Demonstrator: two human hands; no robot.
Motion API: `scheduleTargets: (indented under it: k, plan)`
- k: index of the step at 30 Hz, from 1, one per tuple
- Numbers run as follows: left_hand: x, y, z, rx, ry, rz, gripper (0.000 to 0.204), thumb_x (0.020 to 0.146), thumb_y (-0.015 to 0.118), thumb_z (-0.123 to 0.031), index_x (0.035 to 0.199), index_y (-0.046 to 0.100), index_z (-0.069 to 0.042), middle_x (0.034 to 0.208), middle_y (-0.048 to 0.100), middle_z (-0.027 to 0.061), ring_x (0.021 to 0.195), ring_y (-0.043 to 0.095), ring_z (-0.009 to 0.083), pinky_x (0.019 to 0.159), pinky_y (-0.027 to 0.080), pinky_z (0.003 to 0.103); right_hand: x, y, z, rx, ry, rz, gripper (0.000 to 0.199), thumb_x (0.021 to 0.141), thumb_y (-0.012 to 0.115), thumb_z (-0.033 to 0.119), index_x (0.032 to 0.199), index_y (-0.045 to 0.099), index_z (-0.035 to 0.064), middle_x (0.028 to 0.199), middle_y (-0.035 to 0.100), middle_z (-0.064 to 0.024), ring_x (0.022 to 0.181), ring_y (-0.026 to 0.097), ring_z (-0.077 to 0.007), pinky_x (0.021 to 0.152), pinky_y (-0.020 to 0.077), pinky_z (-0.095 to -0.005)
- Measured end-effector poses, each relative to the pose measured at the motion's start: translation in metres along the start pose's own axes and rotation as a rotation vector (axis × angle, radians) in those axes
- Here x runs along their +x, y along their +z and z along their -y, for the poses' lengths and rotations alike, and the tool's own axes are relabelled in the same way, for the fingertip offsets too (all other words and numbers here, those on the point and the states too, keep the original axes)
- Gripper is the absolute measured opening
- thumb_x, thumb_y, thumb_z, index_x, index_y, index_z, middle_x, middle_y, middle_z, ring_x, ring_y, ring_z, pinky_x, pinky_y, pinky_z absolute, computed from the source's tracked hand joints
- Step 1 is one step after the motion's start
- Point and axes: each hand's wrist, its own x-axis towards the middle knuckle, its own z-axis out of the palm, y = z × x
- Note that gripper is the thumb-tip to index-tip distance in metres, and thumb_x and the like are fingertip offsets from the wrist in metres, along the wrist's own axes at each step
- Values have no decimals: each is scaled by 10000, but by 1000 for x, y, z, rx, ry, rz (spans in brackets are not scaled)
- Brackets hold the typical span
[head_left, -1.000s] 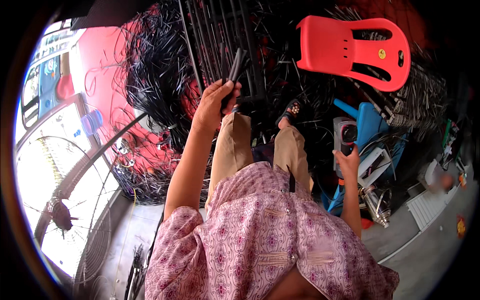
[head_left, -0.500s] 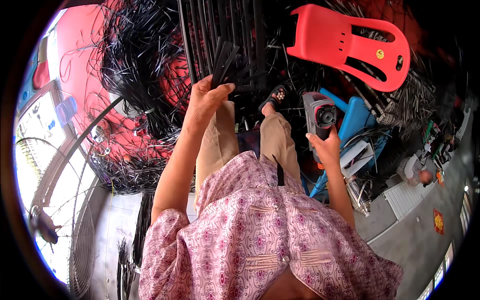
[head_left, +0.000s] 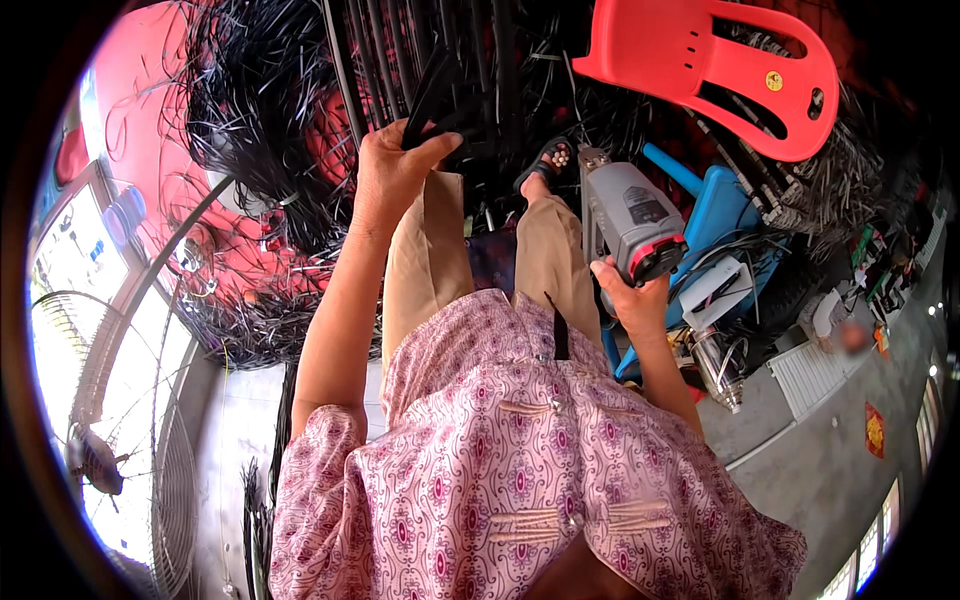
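My left hand (head_left: 390,172) is closed with thumb and fingers on several flat black plastic strips (head_left: 429,92). It is at the near end of a black slatted frame (head_left: 366,62), and the strips lie over its slats. In my right hand (head_left: 636,300) is a grey staple gun (head_left: 632,207) with a red and black rear end, gripped by the handle. The gun's metal nose points away from me, beside my sandalled foot. Most of its handle is hidden behind the body and my fingers.
A big tangle of black strips (head_left: 250,110) lies at the left on a red surface (head_left: 125,90). At the far right is a red plastic chair (head_left: 650,50). A blue plastic stool (head_left: 715,215) and a metal canister (head_left: 718,365) are right of the gun.
My right hand has turned the staple gun, so its body now lies lengthwise and its nose points away. My left hand has shifted slightly left and away with the strips. The whole view has shifted a little.
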Motion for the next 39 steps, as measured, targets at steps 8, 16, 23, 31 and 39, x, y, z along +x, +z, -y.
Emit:
scheduleTargets:
  k: [8,16,23,31,39]
  plan:
    - [1,12,9,146,117,-39,294,744,767,-247,859,704,15,625,642,69,596,572,94,626,485,286,-9,9,1,-70,-116,148,364,731,817,89,1033,628,16,1005,654,-78,878,624,-198,803,503,-328]
    - [1,19,8,288,149,-72,372,730,761,-323,806,684,33,649,647,170,627,666,281,626,507,365,-1,21,-2,-212,-156,219,363,720,734,36,1068,635,18,921,709,-73,862,647,-115,797,510,-295]
    - [6,27,4,150,118,-64,298,742,749,-240,822,682,39,618,639,110,591,629,177,596,490,315,4,20,-3,-434,-304,186,366,734,737,84,1079,628,25,928,707,-105,862,677,-149,760,523,-308]
    - [17,14,16,-77,19,3,135,743,739,-108,732,627,-34,613,549,-52,593,476,40,565,415,225,3,15,-18,-554,-375,203,325,766,788,212,1039,661,91,1046,676,-49,956,650,-243,734,514,-395]
    - [21,19,29,-78,98,15,153,746,739,-115,726,621,-21,599,546,-39,584,491,46,551,421,233,10,23,2,-441,-320,231,381,741,752,99,1095,632,26,934,711,-131,863,703,-181,768,530,-302]
